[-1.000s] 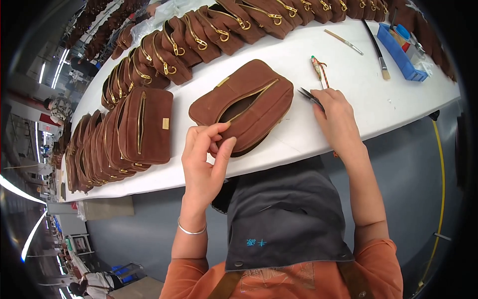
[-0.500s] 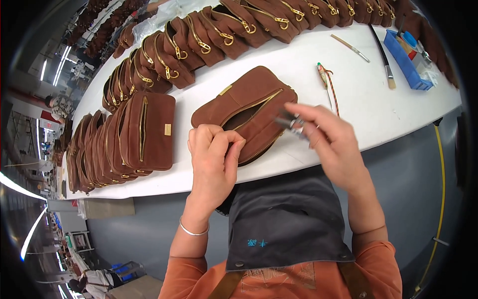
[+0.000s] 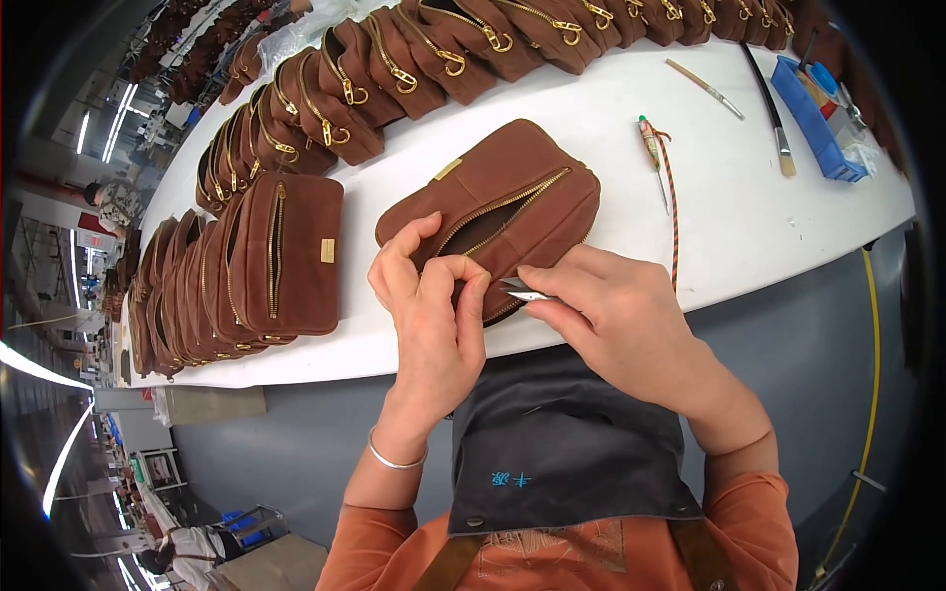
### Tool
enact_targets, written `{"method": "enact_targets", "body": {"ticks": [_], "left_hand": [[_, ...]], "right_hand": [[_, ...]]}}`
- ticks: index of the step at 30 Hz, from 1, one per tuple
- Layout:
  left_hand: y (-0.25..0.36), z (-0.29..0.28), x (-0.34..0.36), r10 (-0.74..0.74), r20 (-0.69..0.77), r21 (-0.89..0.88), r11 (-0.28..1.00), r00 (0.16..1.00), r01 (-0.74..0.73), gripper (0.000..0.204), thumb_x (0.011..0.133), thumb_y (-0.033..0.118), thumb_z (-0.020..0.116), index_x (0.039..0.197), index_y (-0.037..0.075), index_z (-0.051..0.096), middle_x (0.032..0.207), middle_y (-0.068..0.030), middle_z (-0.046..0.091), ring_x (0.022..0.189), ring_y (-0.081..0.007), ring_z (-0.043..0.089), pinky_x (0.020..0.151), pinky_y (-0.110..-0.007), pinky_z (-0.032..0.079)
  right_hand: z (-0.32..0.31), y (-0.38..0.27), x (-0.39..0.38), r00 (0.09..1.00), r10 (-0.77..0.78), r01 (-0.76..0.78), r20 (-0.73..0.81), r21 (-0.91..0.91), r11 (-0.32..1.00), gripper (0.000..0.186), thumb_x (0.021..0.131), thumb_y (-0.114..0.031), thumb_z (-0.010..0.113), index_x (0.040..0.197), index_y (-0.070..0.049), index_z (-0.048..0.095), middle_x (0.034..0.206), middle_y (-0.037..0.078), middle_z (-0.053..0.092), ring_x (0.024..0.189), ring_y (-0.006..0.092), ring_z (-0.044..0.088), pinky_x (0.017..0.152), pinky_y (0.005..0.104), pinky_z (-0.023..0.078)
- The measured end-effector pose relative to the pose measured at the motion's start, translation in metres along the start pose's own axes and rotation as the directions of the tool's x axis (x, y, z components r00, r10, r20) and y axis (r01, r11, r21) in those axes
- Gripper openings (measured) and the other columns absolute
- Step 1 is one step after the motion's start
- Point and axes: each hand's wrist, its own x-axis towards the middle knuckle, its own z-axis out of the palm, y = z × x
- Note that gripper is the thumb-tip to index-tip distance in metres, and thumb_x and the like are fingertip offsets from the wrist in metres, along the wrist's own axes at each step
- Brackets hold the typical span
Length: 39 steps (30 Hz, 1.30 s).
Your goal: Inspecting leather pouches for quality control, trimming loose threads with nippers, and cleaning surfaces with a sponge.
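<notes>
Brown pouch [image 3: 537,222], long axis slanting away rightward, gaping zipper [image 3: 545,184] likewise

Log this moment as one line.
left hand: at brown zippered pouch; right hand: gripping thread snips, pouch's near edge; zip pocket: gaping

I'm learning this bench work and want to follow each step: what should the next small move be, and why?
Probably ease the metal tool slightly left with the right hand, carefully: its tip points toward the left hand, which is pinched close by at the near side of the bag. What the pinch holds is too small to tell.
</notes>
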Motion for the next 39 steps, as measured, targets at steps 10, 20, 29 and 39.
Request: {"method": "enact_targets", "body": {"ticks": [10,20,29,39], "left_hand": [[-0.002,0.002,-0.002,0.003,-0.022,-0.032,0.999,1.0,-0.004,0.008,0.089,0.001,0.064,0.094,0.006,0.061,0.139,-0.0204,0.043,0.125,-0.0364,0.036,0.108,-0.046,0.027],[-0.004,0.003,-0.003,0.022,-0.034,-0.026,0.999,0.999,-0.023,0.008,0.089,0.001,0.064,0.094,0.006,0.061,0.138,-0.0197,0.043,0.125,-0.0364,0.036,0.108,-0.046,0.027],[-0.002,0.002,-0.004,0.011,-0.004,-0.025,1.0,1.0,-0.011,0.009,0.089,0.001,0.064,0.094,0.007,0.061,0.14,-0.0187,0.042,0.127,-0.0366,0.034,0.108,-0.048,0.025],[-0.001,0.001,-0.004,0.004,-0.005,-0.03,1.0,1.0,-0.004,0.009,0.089,0.001,0.064,0.094,0.007,0.061,0.14,-0.0187,0.043,0.128,-0.0369,0.034,0.108,-0.047,0.026]], "right_hand": [[0.0,-0.009,0.006,0.998,-0.052,0.056,0.039,-0.121,0.991,0.012,0.085,-0.014,0.072,0.09,-0.004,0.066,0.073,0.006,0.057,0.066,0.0232,0.064,0.051,0.0367,0.049],[-0.002,-0.007,0.012,0.993,-0.085,0.096,0.087,-0.14,0.985,0.006,0.082,-0.006,0.068,0.084,-0.002,0.065,0.073,0.01,0.06,0.07,0.0264,0.066,0.053,0.0384,0.051],[-0.007,-0.009,0.019,0.983,-0.102,0.128,0.151,-0.172,0.977,0.005,0.074,-0.001,0.065,0.079,-0.001,0.063,0.074,0.011,0.061,0.071,0.0286,0.067,0.055,0.0398,0.052],[0.001,-0.003,0.014,0.99,-0.095,0.108,0.1,-0.136,0.985,0.005,0.078,-0.004,0.067,0.083,-0.004,0.066,0.074,0.009,0.061,0.07,0.0265,0.066,0.055,0.0397,0.051]]}}
